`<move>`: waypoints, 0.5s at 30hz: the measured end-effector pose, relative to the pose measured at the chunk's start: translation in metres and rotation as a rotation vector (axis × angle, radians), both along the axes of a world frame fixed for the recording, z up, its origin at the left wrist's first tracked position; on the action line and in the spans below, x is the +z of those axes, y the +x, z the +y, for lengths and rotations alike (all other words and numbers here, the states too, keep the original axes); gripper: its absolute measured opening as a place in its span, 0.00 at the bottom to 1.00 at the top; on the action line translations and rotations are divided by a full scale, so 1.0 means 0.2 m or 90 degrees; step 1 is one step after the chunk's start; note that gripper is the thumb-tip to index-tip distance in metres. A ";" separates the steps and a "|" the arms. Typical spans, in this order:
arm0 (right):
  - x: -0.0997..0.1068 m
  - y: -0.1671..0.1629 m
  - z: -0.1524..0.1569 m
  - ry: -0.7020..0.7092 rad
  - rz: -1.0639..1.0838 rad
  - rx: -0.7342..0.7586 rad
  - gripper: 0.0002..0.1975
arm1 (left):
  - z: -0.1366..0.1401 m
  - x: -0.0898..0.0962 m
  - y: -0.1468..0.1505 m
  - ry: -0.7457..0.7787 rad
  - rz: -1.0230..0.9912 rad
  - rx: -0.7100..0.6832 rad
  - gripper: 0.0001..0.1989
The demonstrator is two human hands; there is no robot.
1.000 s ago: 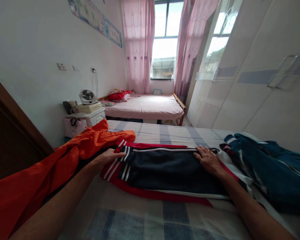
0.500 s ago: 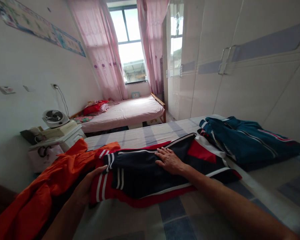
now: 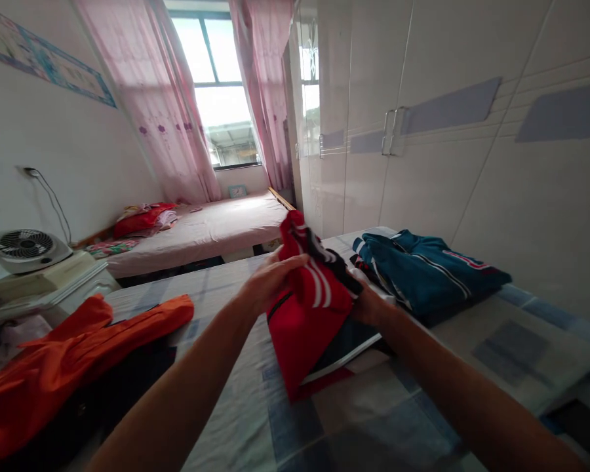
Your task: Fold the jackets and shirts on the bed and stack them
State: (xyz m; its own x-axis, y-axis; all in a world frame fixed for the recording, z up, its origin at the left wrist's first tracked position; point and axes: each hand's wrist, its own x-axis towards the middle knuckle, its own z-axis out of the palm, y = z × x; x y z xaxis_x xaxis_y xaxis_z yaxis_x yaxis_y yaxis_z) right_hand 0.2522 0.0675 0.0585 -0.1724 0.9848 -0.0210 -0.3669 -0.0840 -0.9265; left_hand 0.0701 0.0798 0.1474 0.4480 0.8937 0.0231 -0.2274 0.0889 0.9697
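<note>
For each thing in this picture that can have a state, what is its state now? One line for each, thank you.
red and navy garment: partly folded, one end lifted off the bed
left hand: gripping the lifted end
right hand: on the garment, partly hidden
teal jacket: lying folded on the bed
orange jacket: spread out, unfolded
wardrobe doors: closed
curtains: drawn aside
fan: cannot tell if running
</note>
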 end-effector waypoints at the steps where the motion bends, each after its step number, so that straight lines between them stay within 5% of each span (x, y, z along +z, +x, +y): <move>1: 0.00 0.10 0.00 -0.046 0.023 -0.026 0.24 | 0.03 -0.02 0.06 0.034 0.027 -0.015 0.22; 5: -0.07 0.39 -0.01 -0.175 0.077 -0.047 0.27 | 0.09 -0.20 0.11 0.059 0.182 0.137 0.30; 10: -0.12 0.42 -0.04 -0.167 -0.024 -0.087 0.12 | 0.02 -0.47 -0.12 -0.031 0.252 0.295 0.31; 15: -0.08 0.45 -0.06 -0.138 -0.118 -0.138 0.17 | -0.11 -0.60 -0.21 -0.159 0.177 0.296 0.20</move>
